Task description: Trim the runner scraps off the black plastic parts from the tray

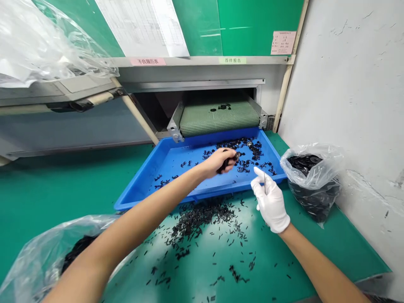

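Observation:
My bare left hand (219,163) is closed around several small black plastic pieces (227,163), over the blue tray (176,164). Their exact kind is hard to make out. In a white glove, my right hand (270,201) grips a thin metal tool (264,184) that points upward; whether it is a blade or tweezers I cannot tell. It is just off the tray's near right corner. Black parts (248,153) lie scattered inside the tray. On the green table in front, a heap of small black scraps (202,219) spreads out.
A green conveyor belt (217,118) carrying a few black parts ends above the tray. At right, against the wall, stands a clear bag (315,181) of black discs. Another plastic bag (72,235) with black pieces is at lower left. Plastic sheeting (47,42) covers the upper-left shelf.

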A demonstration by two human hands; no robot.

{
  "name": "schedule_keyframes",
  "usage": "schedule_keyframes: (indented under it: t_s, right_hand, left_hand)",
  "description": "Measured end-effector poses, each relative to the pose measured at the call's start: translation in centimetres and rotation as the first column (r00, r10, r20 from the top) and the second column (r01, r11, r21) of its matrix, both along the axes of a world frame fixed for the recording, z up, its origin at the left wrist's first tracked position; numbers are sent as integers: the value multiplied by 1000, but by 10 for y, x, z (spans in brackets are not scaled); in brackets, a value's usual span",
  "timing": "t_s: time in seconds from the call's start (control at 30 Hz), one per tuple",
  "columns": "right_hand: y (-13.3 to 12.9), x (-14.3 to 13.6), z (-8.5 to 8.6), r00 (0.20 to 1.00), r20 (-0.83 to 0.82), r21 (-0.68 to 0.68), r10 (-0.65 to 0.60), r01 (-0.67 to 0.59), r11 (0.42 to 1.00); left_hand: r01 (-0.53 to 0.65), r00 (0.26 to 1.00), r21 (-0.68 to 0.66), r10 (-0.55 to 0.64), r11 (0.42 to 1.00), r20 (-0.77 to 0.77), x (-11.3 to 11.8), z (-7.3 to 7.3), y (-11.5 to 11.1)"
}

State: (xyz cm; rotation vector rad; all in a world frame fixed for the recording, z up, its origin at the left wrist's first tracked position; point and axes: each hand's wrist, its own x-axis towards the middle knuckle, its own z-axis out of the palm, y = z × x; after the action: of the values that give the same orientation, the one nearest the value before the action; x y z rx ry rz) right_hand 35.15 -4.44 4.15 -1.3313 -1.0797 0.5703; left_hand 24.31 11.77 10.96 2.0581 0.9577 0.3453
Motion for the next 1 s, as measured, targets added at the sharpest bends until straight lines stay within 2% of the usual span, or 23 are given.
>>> schedule_keyframes:
  t_s: [0.03,0.07,0.13,0.17,0.23,0.3,0.33,0.4,0.5,0.57,0.83,0.9,1.0]
  right_hand:
    - [-3,-1,3,997,6,-1,73,-73,997]
    - [-5,-2,6,987,13,-9,159,-159,987]
    - [-10,-7,10,948,-17,-35,317,-317,948]
    - [-12,-10,10,925,-52,-51,377,-380,924]
    - [-15,-17,9,875,-123,-84,467,-479,874]
    - [-17,-23,6,828,-141,-135,543,-560,818]
    - [-17,-25,4,818,-127,-169,560,-575,801]
    - [-18,-28,0,855,-79,-235,512,-515,824]
    - [-16,-27,-6,948,-10,-305,319,-307,902]
    - [-14,-25,-10,970,5,-322,242,-228,919]
    - [-12,-26,-16,979,30,-359,203,-179,916]
    - [-13,-28,-16,980,43,-355,194,-166,920]
    - [-15,-30,-17,981,85,-335,172,-135,933]
  left_hand:
    - [106,985,-298,-60,949,161,-13,-5,-23]
    - [183,960,-522,-36,833,279,-26,-12,-45]
    - [288,908,-774,96,564,407,-46,-30,-83]
    - [319,887,-829,163,460,431,-54,-39,-98]
    - [377,848,-871,262,314,461,-65,-57,-118]
    - [414,820,-882,327,228,469,-72,-70,-128]
    - [413,816,-888,351,204,460,-74,-75,-130]
    - [387,817,-902,383,191,432,-78,-83,-132]
    - [339,785,-911,463,235,412,-81,-90,-129]
    - [315,746,-912,525,262,409,-84,-92,-125]
    - [298,654,-919,646,258,394,-89,-94,-111]
    - [269,651,-913,640,308,408,-87,-95,-113]
    - [182,712,-865,544,467,444,-81,-95,-122]
